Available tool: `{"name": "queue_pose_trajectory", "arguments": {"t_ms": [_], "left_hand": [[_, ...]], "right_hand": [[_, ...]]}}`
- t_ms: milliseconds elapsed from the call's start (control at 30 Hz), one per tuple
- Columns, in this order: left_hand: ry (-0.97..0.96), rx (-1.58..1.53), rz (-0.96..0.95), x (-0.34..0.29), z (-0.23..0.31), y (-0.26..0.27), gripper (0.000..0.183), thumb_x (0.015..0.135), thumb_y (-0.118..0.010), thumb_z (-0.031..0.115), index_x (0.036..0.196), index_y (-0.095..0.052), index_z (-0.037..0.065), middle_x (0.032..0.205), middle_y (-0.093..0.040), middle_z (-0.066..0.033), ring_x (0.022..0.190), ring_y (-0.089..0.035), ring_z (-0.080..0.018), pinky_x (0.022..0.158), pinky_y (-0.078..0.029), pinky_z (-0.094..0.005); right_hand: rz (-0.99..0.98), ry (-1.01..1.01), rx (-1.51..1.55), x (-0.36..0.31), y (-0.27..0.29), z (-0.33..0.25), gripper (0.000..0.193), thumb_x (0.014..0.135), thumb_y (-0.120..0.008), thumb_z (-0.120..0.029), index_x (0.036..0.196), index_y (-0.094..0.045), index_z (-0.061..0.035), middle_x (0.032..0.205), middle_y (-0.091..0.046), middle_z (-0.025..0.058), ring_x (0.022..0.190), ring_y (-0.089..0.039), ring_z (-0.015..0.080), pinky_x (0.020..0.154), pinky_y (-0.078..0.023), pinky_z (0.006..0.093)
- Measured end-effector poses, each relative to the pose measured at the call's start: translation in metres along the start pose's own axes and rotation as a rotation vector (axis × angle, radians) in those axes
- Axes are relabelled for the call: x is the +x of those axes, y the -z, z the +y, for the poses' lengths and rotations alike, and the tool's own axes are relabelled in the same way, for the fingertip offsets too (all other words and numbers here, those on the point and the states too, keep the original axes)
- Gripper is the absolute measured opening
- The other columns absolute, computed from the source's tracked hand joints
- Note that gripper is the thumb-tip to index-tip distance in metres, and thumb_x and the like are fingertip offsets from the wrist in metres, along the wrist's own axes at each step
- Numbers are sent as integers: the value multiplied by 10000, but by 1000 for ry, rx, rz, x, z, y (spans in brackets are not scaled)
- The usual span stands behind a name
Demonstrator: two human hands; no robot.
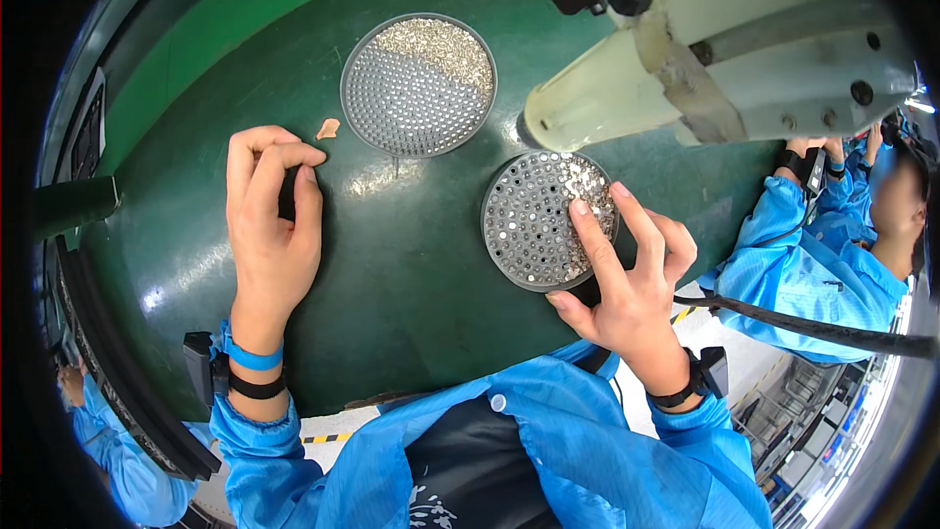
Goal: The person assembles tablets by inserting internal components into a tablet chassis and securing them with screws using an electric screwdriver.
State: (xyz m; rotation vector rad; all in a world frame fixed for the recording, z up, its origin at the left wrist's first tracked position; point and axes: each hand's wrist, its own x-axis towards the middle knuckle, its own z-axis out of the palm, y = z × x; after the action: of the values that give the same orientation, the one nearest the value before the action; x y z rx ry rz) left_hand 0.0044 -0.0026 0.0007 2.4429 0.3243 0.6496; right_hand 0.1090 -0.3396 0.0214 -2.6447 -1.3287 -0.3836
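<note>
My right hand [636, 284] reaches over a round grey perforated tray [524, 235], its fingers apart. The index fingertip rests among small shiny metal discs [585, 176] gathered along the tray's right side, and the thumb is at the near rim. Single discs sit in many of the tray's holes; other holes look dark. Left of the tray, above the green tabletop, my left hand [269, 225] is curled with thumb and index tips pinched together. Whether a tiny piece is between them cannot be made out. A small tan scrap [329, 128] lies just beyond those fingertips.
Farther back stands a second round perforated tray [392, 98] with tiny gold-silver pieces heaped at its upper right. A thick pale arm [607, 88] hangs over the table's right side. A dark cable [803, 321] runs at right, near a co-worker in blue [783, 255].
</note>
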Motion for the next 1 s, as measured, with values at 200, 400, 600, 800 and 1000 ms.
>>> {"name": "queue_pose_trajectory", "arguments": {"t_ms": [200,400,600,800,1000], "left_hand": [[16,-24,17,2,0,-2,218,901,-635,-132,1040,-689,26,1118,-586,-127,985,-620,-279,841,-518,-368],[16,-35,21,1,0,-2,226,892,-633,-140,1035,-692,25,1122,-579,-127,982,-620,-272,825,-525,-367],[30,-56,17,1,-1,0,221,881,-641,-144,1023,-692,16,1125,-578,-127,981,-621,-278,828,-524,-373],[26,-67,20,2,0,-2,221,873,-647,-148,1022,-691,9,1131,-575,-132,990,-620,-286,844,-520,-380],[14,-67,25,3,2,-2,223,871,-647,-150,1025,-691,6,1131,-574,-133,990,-620,-284,848,-521,-381]], "right_hand": [[-31,46,67,0,-1,-6,676,957,-624,-665,1391,-755,-163,1517,-554,201,1201,-467,365,1084,-359,489],[-73,31,82,23,-7,-29,654,952,-620,-700,1409,-746,-250,1585,-485,177,1254,-404,369,1098,-325,519],[-66,4,41,19,-6,-24,705,842,-732,-677,1431,-721,-289,1588,-520,87,1245,-422,328,1086,-317,504],[-42,0,121,13,-4,-16,680,898,-690,-669,1421,-732,-236,1550,-544,125,1210,-456,334,1064,-349,500],[-9,9,80,10,1,-15,624,909,-701,-618,1397,-749,-233,1509,-559,131,1183,-478,335,1046,-372,499]]}}
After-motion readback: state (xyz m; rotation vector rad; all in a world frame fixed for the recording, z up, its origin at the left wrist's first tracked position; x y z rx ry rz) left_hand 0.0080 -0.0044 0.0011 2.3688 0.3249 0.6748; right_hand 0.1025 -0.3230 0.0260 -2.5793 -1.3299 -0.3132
